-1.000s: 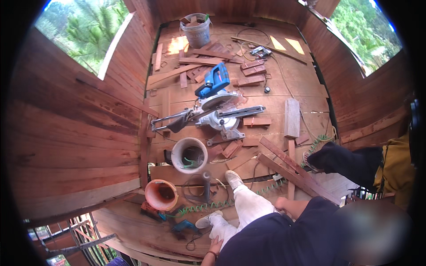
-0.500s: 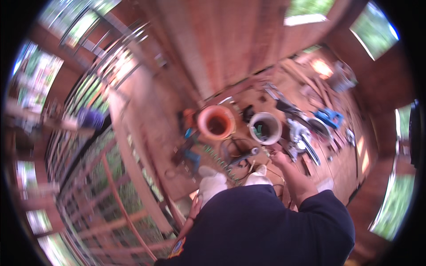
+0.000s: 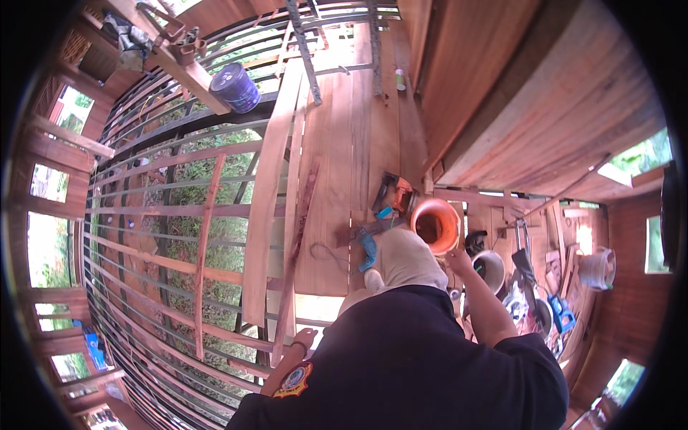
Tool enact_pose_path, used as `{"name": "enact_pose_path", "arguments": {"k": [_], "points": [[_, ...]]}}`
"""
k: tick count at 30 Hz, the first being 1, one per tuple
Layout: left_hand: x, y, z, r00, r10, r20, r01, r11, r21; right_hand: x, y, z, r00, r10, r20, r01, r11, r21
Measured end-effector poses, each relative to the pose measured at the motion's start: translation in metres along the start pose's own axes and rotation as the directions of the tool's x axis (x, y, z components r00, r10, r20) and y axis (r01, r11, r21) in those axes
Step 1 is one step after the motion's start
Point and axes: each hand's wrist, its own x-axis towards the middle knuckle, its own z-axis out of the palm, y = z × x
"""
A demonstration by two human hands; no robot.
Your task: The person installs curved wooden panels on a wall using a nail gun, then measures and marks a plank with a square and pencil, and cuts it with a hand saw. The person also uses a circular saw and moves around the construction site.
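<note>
My right hand (image 3: pixel 459 259) hangs just beside the rim of an orange bucket (image 3: pixel 438 222), its small fingers curled in, with nothing visible in them. I cannot tell whether it touches the rim. Low on the left, my left hand (image 3: pixel 306 337), with a dark band at the wrist, hangs by my side near the floor's edge, fingers curled and no object showing. A blue power tool (image 3: pixel 368 249) lies by my foot. Just beyond it is an orange and black power tool (image 3: pixel 401 195). A pale bucket (image 3: pixel 490 269) stands right of my right forearm.
To the left, open floor joists (image 3: pixel 208 272) show ground and plants below. Loose planks (image 3: pixel 269 215) border the boarded floor. A ladder (image 3: pixel 376 50) stands ahead, and a purple bucket (image 3: pixel 235 87) sits far left. A circular saw (image 3: pixel 517 304) and a blue tool (image 3: pixel 562 314) lie at right.
My view has swung left, so the buckets and tools now appear farther right. My body has moved closer to the orange bucket, and my right hand is now beside it rather than the pale one.
</note>
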Motion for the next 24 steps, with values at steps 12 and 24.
{"name": "enact_pose_path", "arguments": {"k": [12, 24], "points": [[0.032, 0.189, -0.158, 0.972, 0.161, -0.171, -0.231, 0.781, -0.580, 0.101, -0.052, 0.047, 0.865, 0.006, 0.502, 0.301, 0.795, -0.527], [0.189, 0.482, -0.516, 0.861, 0.329, -0.388, -0.483, 0.767, -0.423, 0.356, -0.252, -0.002, 0.961, 0.120, 0.251, -0.189, 0.944, 0.272]]}}
